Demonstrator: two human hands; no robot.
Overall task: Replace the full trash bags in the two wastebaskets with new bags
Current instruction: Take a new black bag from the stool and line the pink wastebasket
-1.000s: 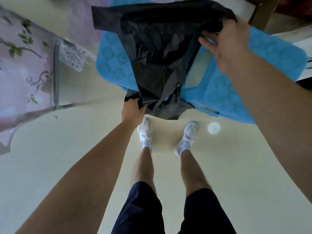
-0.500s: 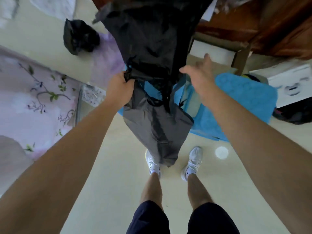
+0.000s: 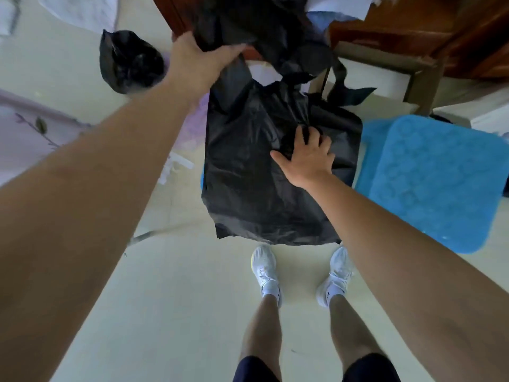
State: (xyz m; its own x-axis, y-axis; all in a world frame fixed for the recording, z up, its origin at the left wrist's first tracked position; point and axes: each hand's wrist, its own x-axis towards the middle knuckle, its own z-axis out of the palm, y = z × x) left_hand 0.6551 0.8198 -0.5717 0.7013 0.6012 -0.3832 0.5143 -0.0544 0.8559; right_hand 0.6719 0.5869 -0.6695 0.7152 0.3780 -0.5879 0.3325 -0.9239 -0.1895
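A flat, empty black trash bag [image 3: 248, 175] hangs in front of me, above my feet. My left hand [image 3: 201, 57] grips its upper edge at the top left, raised high. My right hand [image 3: 305, 158] presses against the bag's middle, fingers spread and curling into the plastic. A loose handle strip [image 3: 349, 89] dangles at the top right. A tied, full black trash bag [image 3: 129, 62] lies on the floor at the upper left. No wastebasket shows.
A blue mat [image 3: 440, 183] lies on the pale floor to the right. Brown wooden furniture [image 3: 454, 31] and a low wooden frame [image 3: 385, 62] stand behind the bag. Floral pink fabric [image 3: 24, 128] spreads at the left. My white shoes [image 3: 265, 271] stand below the bag.
My left hand rose with the bag's top edge. My right hand dropped from beside the bag onto its middle. The bag now hangs wider and flatter.
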